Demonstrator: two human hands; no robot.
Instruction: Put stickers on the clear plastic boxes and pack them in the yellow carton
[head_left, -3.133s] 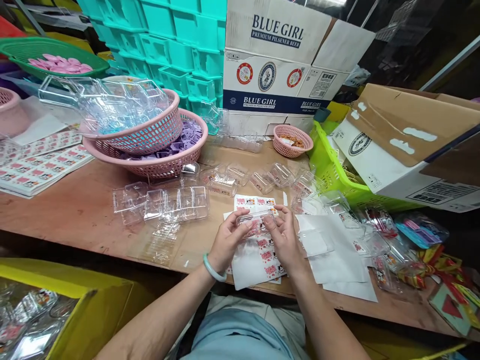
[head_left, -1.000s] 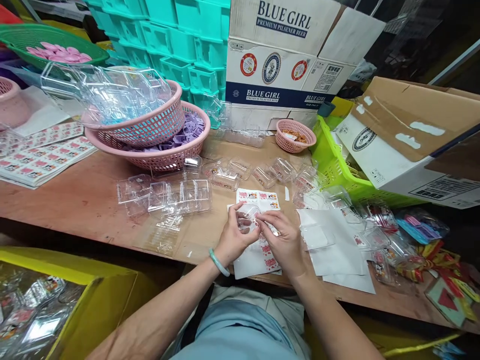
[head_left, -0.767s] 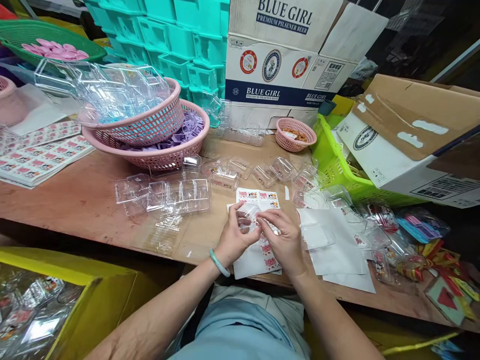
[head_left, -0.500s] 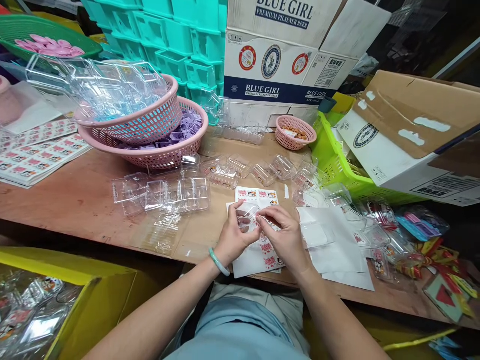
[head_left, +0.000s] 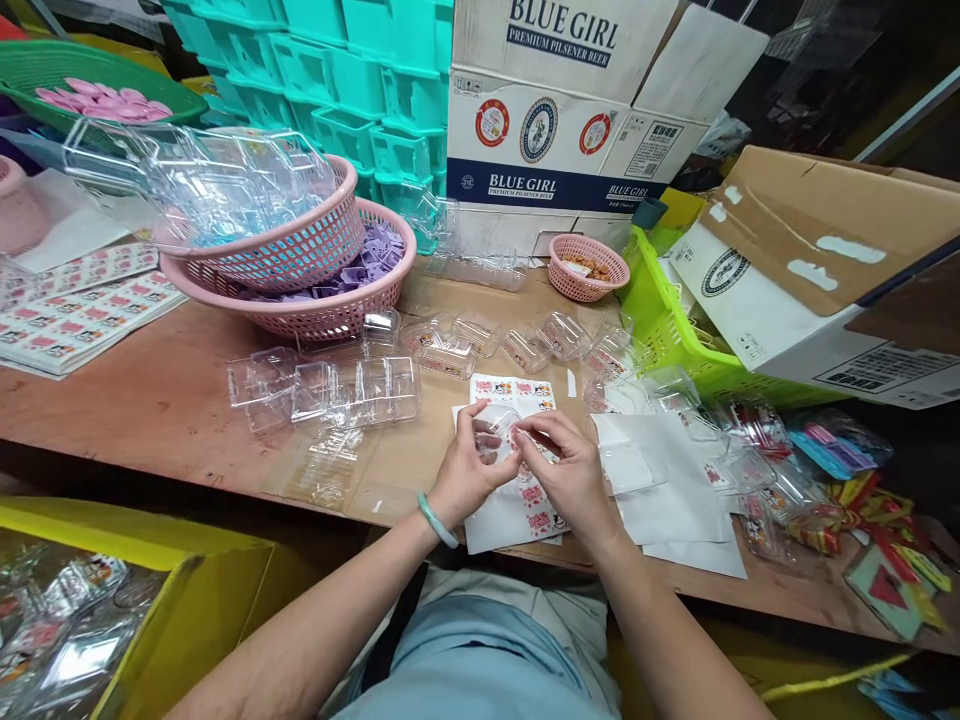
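My left hand (head_left: 478, 463) is curled around a small clear plastic box (head_left: 504, 424), thumb below and fingers on its far side. At the near right edge of that box, my right hand (head_left: 564, 470) pinches a small pink-and-white sticker, mostly covered by the fingertips. Whether the sticker touches the plastic all along I cannot tell. Beneath both hands lies a sticker sheet (head_left: 534, 522) with pink lettering and small cartoon prints, partly peeled to white backing. Several clear boxes with stickers on them (head_left: 448, 355) rest in an arc beyond the sheet.
Clear plastic trays (head_left: 375, 388) lie to the left, below stacked pink baskets (head_left: 292, 310). White backing papers (head_left: 679, 500) and more clear boxes are on the right, near a lime-green basket (head_left: 675, 335). A small pink basket (head_left: 589, 275) and beer cartons (head_left: 559, 185) stand behind.
The view has shifted very slightly. Both hands keep nearly the same pose around the clear box and sticker.
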